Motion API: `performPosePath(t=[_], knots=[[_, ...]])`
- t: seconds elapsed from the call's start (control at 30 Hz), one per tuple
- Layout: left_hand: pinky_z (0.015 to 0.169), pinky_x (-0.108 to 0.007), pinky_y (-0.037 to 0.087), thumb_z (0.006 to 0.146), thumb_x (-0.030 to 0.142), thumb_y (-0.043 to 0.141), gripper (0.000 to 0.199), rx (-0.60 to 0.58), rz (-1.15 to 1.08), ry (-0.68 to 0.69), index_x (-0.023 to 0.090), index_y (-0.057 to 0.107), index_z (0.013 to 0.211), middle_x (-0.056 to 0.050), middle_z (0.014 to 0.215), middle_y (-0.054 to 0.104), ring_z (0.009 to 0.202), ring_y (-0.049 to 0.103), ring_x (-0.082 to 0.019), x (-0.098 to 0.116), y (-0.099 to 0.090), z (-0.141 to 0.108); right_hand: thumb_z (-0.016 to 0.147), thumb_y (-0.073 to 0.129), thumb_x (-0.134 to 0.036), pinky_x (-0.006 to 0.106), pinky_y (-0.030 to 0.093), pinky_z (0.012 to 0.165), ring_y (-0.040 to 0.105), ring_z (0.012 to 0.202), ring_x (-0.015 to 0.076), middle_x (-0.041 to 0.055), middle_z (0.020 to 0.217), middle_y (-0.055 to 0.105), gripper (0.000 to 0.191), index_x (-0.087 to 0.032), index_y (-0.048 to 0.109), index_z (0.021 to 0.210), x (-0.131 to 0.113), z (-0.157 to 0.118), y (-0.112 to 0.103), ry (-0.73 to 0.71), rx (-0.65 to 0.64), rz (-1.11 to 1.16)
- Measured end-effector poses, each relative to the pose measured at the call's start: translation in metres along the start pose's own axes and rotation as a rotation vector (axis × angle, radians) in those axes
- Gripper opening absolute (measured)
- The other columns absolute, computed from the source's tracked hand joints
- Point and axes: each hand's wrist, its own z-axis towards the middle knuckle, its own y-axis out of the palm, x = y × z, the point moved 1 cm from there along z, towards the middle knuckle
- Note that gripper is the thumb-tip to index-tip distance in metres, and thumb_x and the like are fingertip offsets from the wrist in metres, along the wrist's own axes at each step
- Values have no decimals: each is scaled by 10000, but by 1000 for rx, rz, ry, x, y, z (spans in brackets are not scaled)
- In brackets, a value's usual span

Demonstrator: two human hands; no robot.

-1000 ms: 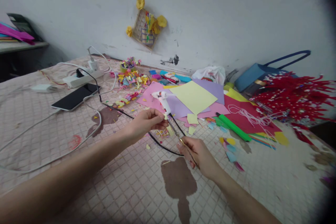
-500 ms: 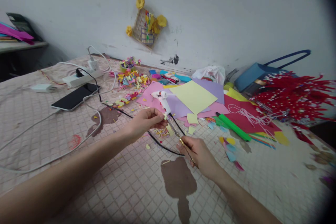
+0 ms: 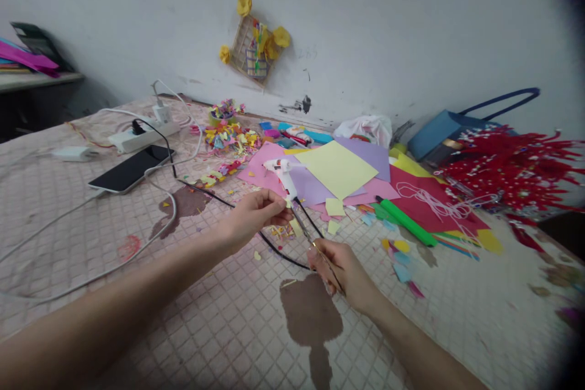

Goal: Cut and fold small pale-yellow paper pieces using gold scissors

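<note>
My right hand point(image 3: 340, 268) is wrapped round a pair of scissors point(image 3: 302, 223) with gold-coloured handles. The blades point up and left, and their tips reach my left fingertips. My left hand point(image 3: 260, 213) is closed in a pinch on a small pale yellow paper piece point(image 3: 288, 202), mostly covered by the fingers. Just beyond the fingers lies a white glue gun point(image 3: 284, 175) on sheets of coloured paper, its black cord point(image 3: 278, 251) passing beneath my hands. Small paper scraps point(image 3: 281, 232) are scattered on the table below.
Behind are a pale yellow sheet point(image 3: 338, 167) and a heap of colourful paper cutouts point(image 3: 233, 137). On the right lie a green marker-like tube point(image 3: 406, 221), white string point(image 3: 450, 204) and red decorations point(image 3: 516, 164). A phone point(image 3: 132, 169) and a power strip point(image 3: 144, 137) sit left among cables.
My right hand and the scissors have turned very slightly, and the gold handles show less. My left hand has barely moved and keeps its pinch.
</note>
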Motion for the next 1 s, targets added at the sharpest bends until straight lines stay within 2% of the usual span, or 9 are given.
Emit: performPosePath(t=[0.63,1.0], knots=[[663,-257,472,701,259,662,206,10,-38,7,134,499,706,-24,675,625,647,600,-112,-5,6,-3,801,409,-568,179,243,357,338,364,65,-68,424,357,443,-176,420,596,2,1,1,-19,4,31],[680,-248,481,728,234,640,160,-63,60,1,121,528,705,-15,669,632,630,604,-92,4,-1,0,804,409,-559,196,256,369,356,368,79,-59,413,367,436,-194,392,567,-3,1,-1,-66,22,-80]])
